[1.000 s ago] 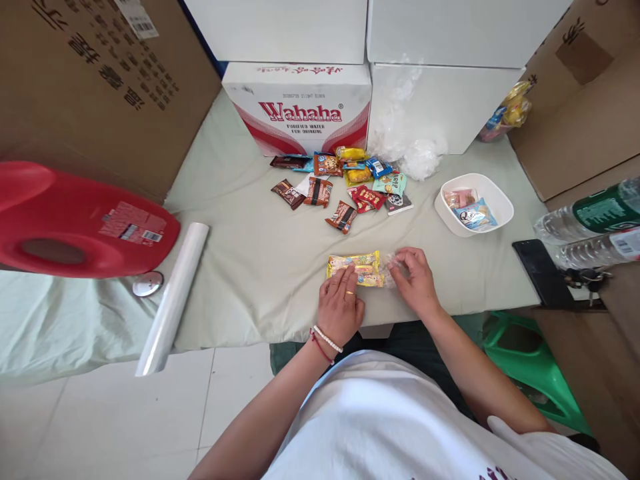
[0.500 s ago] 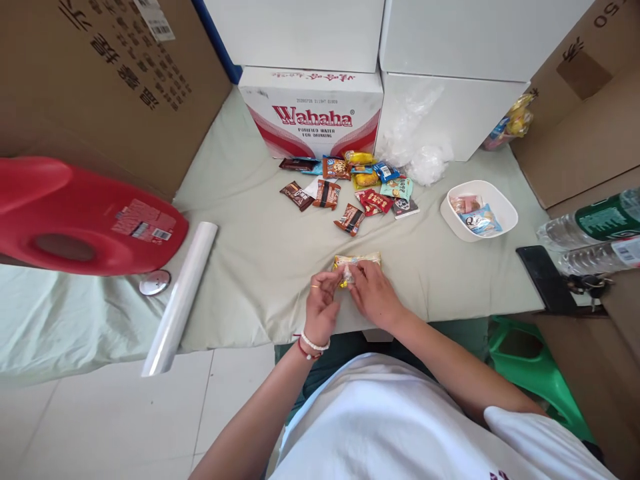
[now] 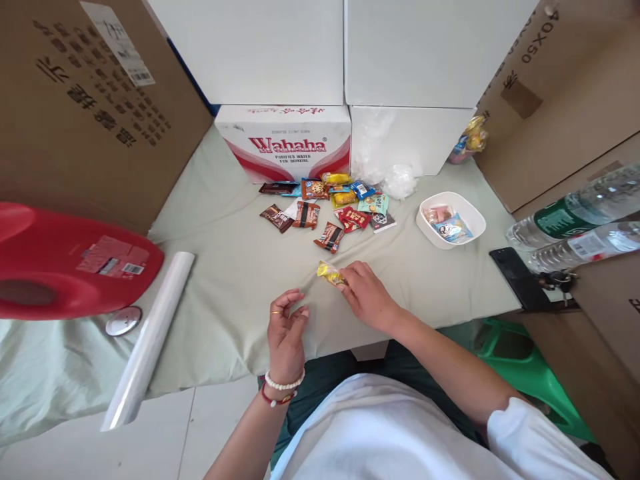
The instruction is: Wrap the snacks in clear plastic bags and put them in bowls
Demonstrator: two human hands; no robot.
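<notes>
Between the fingers of my right hand (image 3: 369, 293) is a small yellow snack packet (image 3: 330, 273), its left end showing and the rest covered by the hand. My left hand (image 3: 287, 330) hovers to the left, apart from the packet, with curled fingers spaced from the thumb and nothing in them. Beyond the hands lies a loose pile of wrapped snacks: an orange-brown packet (image 3: 329, 237) is nearest, with red packets (image 3: 353, 219), a mint-green packet (image 3: 374, 203) and dark brown packets (image 3: 276, 217) around it.
A white bowl (image 3: 424, 230) with several packets stands at the right, near a phone (image 3: 517, 277), keys and plastic bottles (image 3: 560, 217). To the left are a clear film roll (image 3: 150, 340), a round tin (image 3: 123, 321) and a red jug (image 3: 125, 247). Boxes (image 3: 295, 150) line the back.
My left hand has come off the yellow packet and moved left. My right hand has lifted and turned the packet. The view has shifted too.
</notes>
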